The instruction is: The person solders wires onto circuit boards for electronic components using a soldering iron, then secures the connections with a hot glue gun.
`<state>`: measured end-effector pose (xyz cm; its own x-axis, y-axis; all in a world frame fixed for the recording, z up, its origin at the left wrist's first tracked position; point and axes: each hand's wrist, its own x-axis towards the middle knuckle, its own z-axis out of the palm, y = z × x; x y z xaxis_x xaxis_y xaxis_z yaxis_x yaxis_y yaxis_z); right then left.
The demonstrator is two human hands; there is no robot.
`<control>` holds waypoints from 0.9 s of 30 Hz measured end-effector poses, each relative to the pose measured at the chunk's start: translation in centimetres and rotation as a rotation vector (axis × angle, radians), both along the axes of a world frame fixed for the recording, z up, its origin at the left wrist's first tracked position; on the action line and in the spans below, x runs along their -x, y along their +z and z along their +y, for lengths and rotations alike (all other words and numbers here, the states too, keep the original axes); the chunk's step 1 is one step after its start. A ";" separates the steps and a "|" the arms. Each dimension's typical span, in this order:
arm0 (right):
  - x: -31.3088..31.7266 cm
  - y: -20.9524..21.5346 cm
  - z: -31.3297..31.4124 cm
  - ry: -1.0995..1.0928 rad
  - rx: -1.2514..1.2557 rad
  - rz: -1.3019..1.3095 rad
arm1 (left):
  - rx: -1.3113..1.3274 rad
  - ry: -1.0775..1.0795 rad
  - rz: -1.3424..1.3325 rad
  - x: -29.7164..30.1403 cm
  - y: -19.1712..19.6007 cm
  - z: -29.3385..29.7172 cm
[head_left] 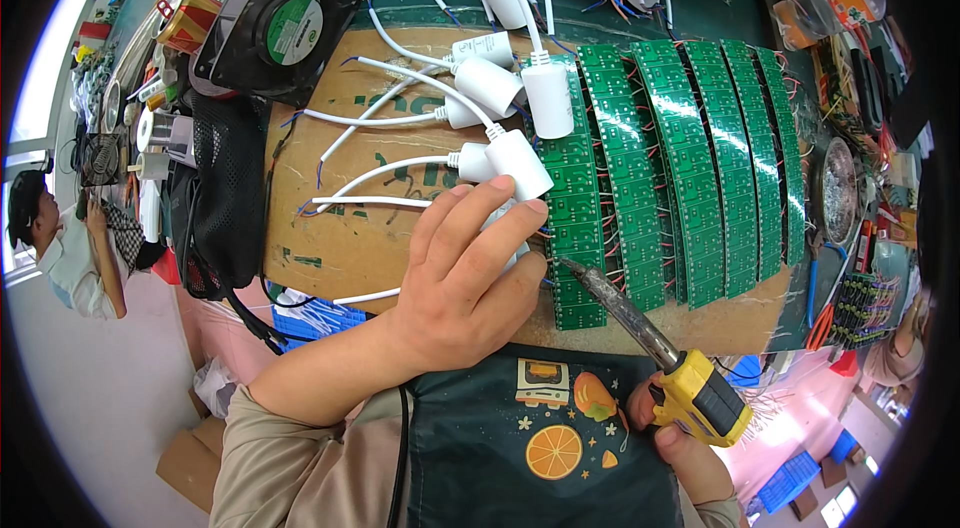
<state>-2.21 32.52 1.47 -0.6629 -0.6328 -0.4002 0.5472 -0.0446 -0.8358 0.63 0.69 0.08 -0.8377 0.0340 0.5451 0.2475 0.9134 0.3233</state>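
Note:
My left hand (468,278) is closed around a white cylindrical cable housing (516,218), mostly hidden under the fingers, at the left edge of the green circuit boards (622,158). A white cable emerges left of the wrist. In my right hand (690,443) is a yellow-handled soldering gun (705,398), gripped low over my apron. Its dark metal tip points up and left, over the lower part of the leftmost board strip (577,298). Other white housings (523,163) with cables and bare blue wire ends lie just beyond my left fingers.
Brown cardboard (340,143) lies under the boards. A black fan (285,28) and a black mesh bag (225,198) stand left. More white cabled housings (505,0) pile up at the back. At right are a round metal dish (838,188) and pliers (815,278). Another person (75,248) sits far left.

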 end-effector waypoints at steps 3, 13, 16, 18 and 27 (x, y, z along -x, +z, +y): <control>0.2 0.2 -0.1 0.030 -0.023 0.000 | 0.002 0.004 -0.001 0.0 0.0 0.0; 0.1 0.1 -0.2 -0.011 0.017 -0.007 | 0.006 0.011 0.000 0.0 0.0 0.0; -0.1 0.1 -0.3 -0.028 0.017 -0.013 | 0.015 0.014 -0.003 0.0 0.0 0.1; -0.1 0.2 -0.3 -0.044 0.020 -0.023 | 0.013 0.014 -0.001 0.0 0.0 0.1; 0.2 -0.4 0.8 0.067 0.000 -0.037 | -0.016 0.014 -0.018 0.0 0.5 0.2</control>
<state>-2.44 33.30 1.07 -0.6042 -0.6751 -0.4233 0.5790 -0.0070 -0.8153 0.59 0.92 0.55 -0.8476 0.0141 0.5304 0.2290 0.9114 0.3419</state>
